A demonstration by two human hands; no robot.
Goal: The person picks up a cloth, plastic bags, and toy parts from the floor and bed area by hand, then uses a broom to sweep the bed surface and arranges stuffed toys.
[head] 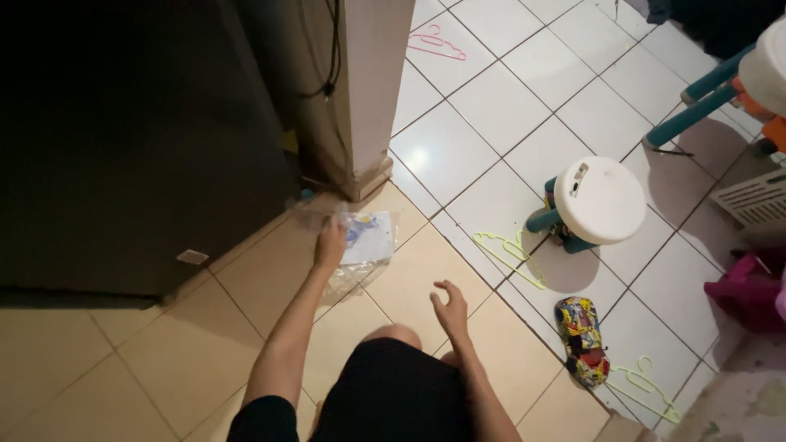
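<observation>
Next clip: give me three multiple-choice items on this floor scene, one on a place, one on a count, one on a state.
1. Where does the toy car lie?
A. On the white stool
B. On the floor, between two green hangers
C. In the left hand

2. How many green hangers lie on the floor?
A. Two
B. Four
C. None

3. What is the right hand doing?
A. Gripping the pink hanger
B. Pressing on the stool
C. Hovering open, holding nothing

Answers:
1. B: the car rests on the tiles with one green hanger above it in the picture and another to its lower right.
2. A: only those two show; the third hanger is pink.
3. C: its fingers are spread over bare tile, while the left hand is closed on the plastic bag.
</observation>
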